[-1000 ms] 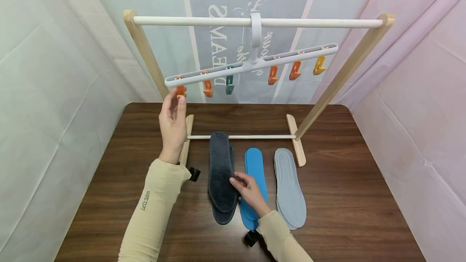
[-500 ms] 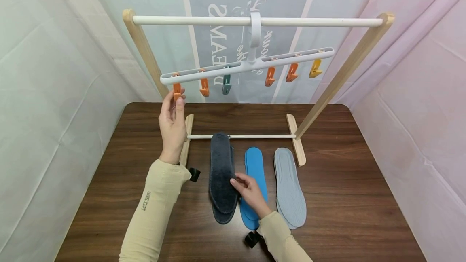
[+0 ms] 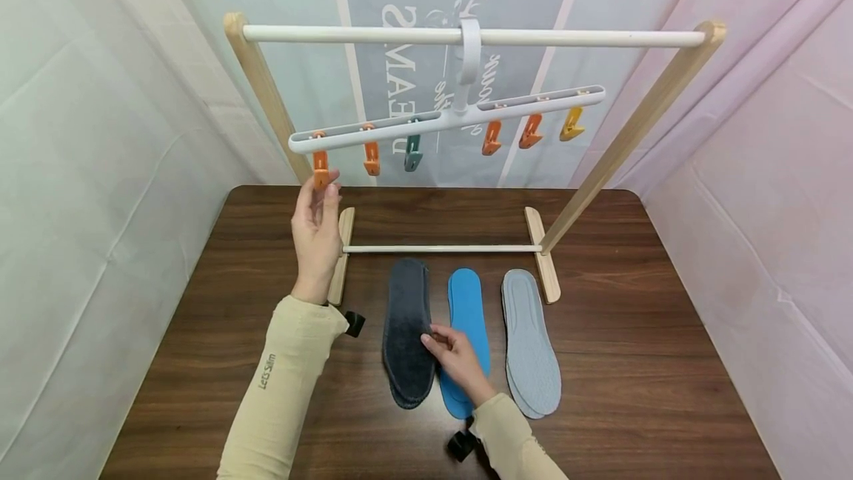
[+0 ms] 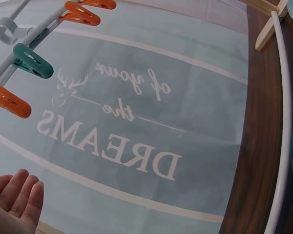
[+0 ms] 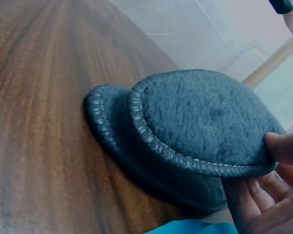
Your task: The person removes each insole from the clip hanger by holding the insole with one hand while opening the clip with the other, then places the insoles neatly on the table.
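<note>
In the head view, my left hand is raised to the leftmost orange clip of a white hanger, pinching its lower end between thumb and fingers. In the left wrist view, several loosely bent fingers show; that clip is nearly out of frame. My right hand pinches the edge of a dark grey fleecy insole, thumb on top and fingers beneath. In the right wrist view, this insole is lifted and tilted over a second dark insole with a stitched rim, which lies on the table.
Several more clips, orange, green and yellow, hang along the hanger, which is hooked on the rack's top bar. Blue insoles and light grey insoles lie to the right on the wooden table. The rack's feet stand behind them.
The hanger has shifted left a little, its right end swinging inward. The upper dark insole has moved back toward me, off the rack's low bar and more over its pair. Both hands keep their holds.
</note>
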Demonstrator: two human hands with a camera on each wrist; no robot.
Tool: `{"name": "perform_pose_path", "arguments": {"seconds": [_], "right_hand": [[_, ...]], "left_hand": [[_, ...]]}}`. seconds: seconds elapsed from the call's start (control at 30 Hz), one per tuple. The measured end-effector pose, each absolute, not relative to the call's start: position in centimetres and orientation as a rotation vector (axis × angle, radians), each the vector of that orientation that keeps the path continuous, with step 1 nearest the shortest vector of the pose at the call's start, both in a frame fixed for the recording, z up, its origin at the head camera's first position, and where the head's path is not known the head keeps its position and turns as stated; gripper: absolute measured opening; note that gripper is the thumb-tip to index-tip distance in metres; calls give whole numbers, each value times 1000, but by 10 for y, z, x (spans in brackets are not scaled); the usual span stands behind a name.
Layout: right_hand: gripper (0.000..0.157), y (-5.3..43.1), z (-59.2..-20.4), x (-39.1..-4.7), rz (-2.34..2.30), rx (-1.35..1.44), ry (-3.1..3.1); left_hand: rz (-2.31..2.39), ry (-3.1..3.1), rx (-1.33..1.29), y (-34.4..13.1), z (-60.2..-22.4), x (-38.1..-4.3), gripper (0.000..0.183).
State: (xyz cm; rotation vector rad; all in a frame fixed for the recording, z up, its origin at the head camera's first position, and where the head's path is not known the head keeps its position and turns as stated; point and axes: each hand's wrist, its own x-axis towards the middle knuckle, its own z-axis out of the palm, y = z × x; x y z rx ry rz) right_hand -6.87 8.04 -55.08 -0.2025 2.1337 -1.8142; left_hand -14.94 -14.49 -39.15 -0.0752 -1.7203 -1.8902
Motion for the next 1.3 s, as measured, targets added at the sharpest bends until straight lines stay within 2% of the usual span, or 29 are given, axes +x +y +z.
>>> {"name": "perform_pose_path", "arguments": {"seconds": [0.4, 0.63, 1.03, 1.3], "right_hand": [[31, 80, -554, -66, -1851, -122, 2088], [28, 75, -515, -58, -1789, -32, 2101], [45, 76, -551, -63, -1680, -122, 2274], [40, 77, -547, -59, -1592, -280, 2482]], "left_hand": [[-1904, -1722, -57, -146, -403, -146, 34], [-1893, -1754, -25, -149, -412, -143, 33], [-1896, -1843, 27, -150, -428, -133, 38], [-1836, -1950, 45, -145, -429, -121, 36]]}}
